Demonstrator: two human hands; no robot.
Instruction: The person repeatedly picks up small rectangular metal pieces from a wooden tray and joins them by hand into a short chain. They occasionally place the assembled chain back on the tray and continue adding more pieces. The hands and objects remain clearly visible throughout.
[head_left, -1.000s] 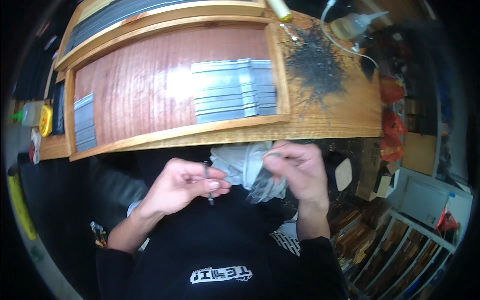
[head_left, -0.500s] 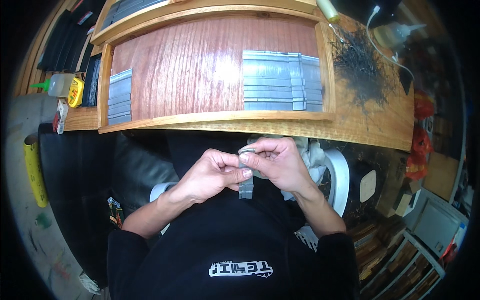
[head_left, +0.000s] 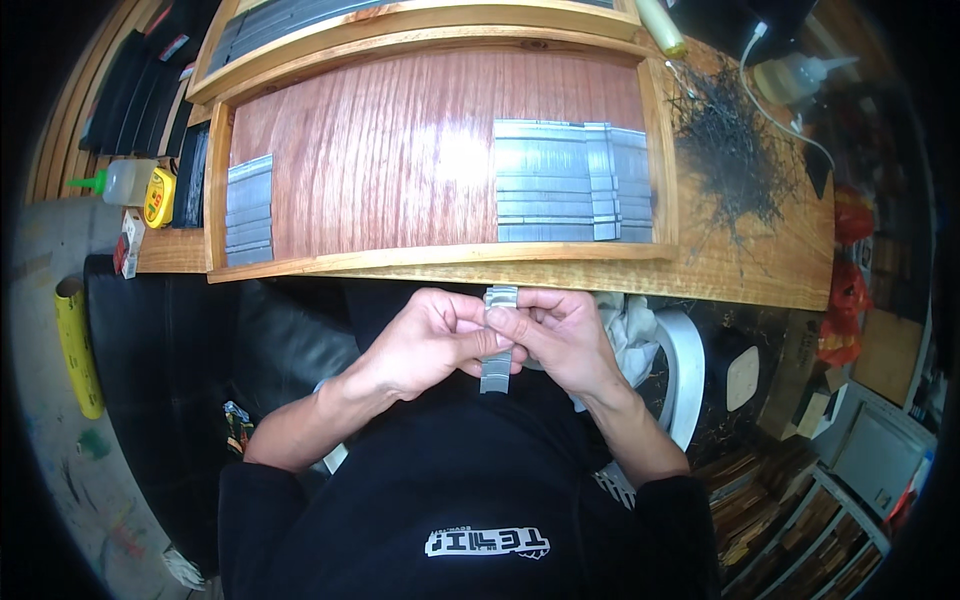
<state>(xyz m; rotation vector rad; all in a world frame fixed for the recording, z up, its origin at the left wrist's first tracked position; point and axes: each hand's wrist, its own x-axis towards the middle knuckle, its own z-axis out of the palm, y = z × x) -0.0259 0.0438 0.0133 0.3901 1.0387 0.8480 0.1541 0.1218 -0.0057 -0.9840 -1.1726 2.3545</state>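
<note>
A grey metal watch band (head_left: 496, 375) made of jointed links hangs upright between my hands, just in front of the table edge. My left hand (head_left: 425, 340) pinches its middle from the left, thumb pressed across the links. My right hand (head_left: 570, 345) grips it from the other side with thumb and bent fingers, the two thumbs nearly meeting. The upper end sticks out above my fingers and the lower end below them; the middle is hidden. Beyond them, a wooden tray (head_left: 440, 264) holds rows of similar grey bands (head_left: 545, 190) at right and a smaller row (head_left: 249, 212) at left.
A heap of thin dark pins (head_left: 735, 150) lies right of the tray, near a bottle with a pointed nozzle (head_left: 790, 78) and a white cable (head_left: 775, 100). At left stand a green-tipped bottle (head_left: 130, 182) and a yellow container (head_left: 159, 197). Another tray (head_left: 420, 32) sits behind.
The band has straightened: its upper end, folded under my right fingers before, now stands up above them. Both hands remain closed on it at nearly the same place.
</note>
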